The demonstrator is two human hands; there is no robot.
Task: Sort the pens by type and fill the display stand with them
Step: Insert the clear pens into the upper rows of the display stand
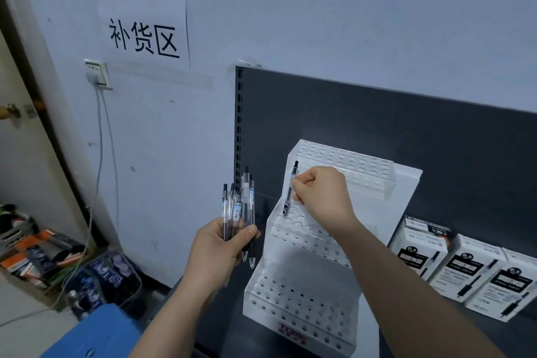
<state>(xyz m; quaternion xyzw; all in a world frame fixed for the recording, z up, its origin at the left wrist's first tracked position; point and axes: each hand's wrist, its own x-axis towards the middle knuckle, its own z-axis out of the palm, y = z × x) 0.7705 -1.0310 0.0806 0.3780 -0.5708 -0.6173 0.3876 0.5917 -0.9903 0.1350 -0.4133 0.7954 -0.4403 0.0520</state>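
The fingers of my right hand (pixel 319 195) pinch one pen (pixel 288 194) upright near its clip, its tip at a hole at the left end of the stand's (pixel 293 293) middle tier. My left hand (pixel 216 253) grips the spare pens (pixel 241 212), fanned, just left of the stand. I judge them light, stiff and slick, so a high pinch steers the tip best.

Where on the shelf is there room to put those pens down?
Bare shelf lies left of the display stand, by its base. Right of it, pen boxes crowd the shelf; a small strip shows in front of them.
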